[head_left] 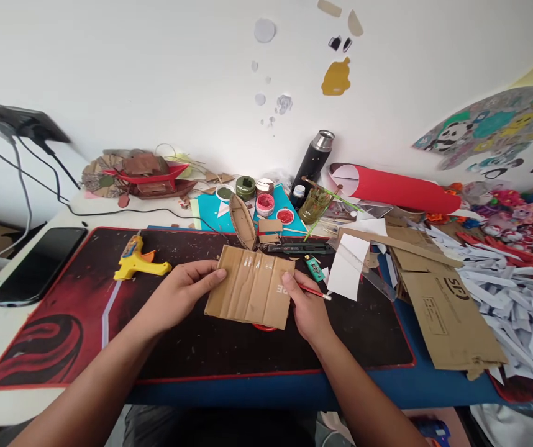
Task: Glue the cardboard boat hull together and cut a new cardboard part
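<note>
A creased piece of corrugated cardboard [250, 292] is held up between my two hands over the dark mat. My left hand [187, 288] pinches its left edge, thumb on the face. On the opposite edge my right hand [308, 307] grips it the same way, and a red pencil [315, 291] sticks out from that hand to the right. Part of a red round thing [265, 327] shows below the cardboard; the rest of it is covered. Just behind the cardboard stands a small boat-shaped cardboard hull [242, 222]. A green lighter [314, 268] lies near my right hand.
A yellow glue gun [140, 259] rests on the mat at left, near a black phone [38, 266]. Paint jars [246, 187], a thermos [314, 160] and a red paper roll [397, 189] line the wall. Flattened cardboard [448, 316] and many paper strips [522, 310] cover the right side.
</note>
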`<state>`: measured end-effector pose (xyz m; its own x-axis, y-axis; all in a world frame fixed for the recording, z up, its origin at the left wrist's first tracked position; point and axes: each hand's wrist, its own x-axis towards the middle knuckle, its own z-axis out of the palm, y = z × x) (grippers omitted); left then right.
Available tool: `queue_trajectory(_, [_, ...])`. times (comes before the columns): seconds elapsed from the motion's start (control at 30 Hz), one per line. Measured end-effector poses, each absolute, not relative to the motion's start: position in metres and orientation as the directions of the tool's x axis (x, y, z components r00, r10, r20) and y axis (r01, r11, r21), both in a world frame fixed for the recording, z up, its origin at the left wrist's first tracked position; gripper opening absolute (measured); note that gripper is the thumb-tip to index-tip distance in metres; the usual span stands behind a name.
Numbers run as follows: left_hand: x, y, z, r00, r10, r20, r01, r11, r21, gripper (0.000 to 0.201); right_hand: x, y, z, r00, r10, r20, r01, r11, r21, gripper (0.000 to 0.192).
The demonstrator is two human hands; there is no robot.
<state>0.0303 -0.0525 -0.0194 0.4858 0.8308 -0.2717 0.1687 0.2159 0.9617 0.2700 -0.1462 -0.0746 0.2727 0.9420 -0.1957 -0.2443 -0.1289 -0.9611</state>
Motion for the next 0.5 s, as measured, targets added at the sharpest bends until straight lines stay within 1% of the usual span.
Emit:
queue_trajectory(0.13, [0.031,-0.051,-0.032,0.534,0.773,-0.341,0.048,0.375,0.926,0.034,0.27,-0.146,-0.075,0.266,0.938,-0.225,-0.352,-0.122,-0.928,0.041])
queue_trajectory(0.23, [0.031,-0.051,-0.038,0.53,0.771,-0.354,0.042,0.393,0.919,0.035,0.268,-0.145,-0.073,0.264,0.932,-0.249,-0.411,-0.125,-0.903,0.047])
queue_trajectory(0.33, [0.031,-0.051,-0.04,0.531,0.76,-0.374,0.05,0.412,0.91,0.037,0.266,-0.145,-0.07,0.277,0.926,-0.258,-0.434,-0.12,-0.893,0.051])
queue_trajectory(0.5, [0.032,-0.051,-0.042,0.537,0.738,-0.408,0.015,0.475,0.88,0.04,0.265,-0.145,-0.068,0.249,0.932,-0.263,-0.481,-0.117,-0.869,0.049])
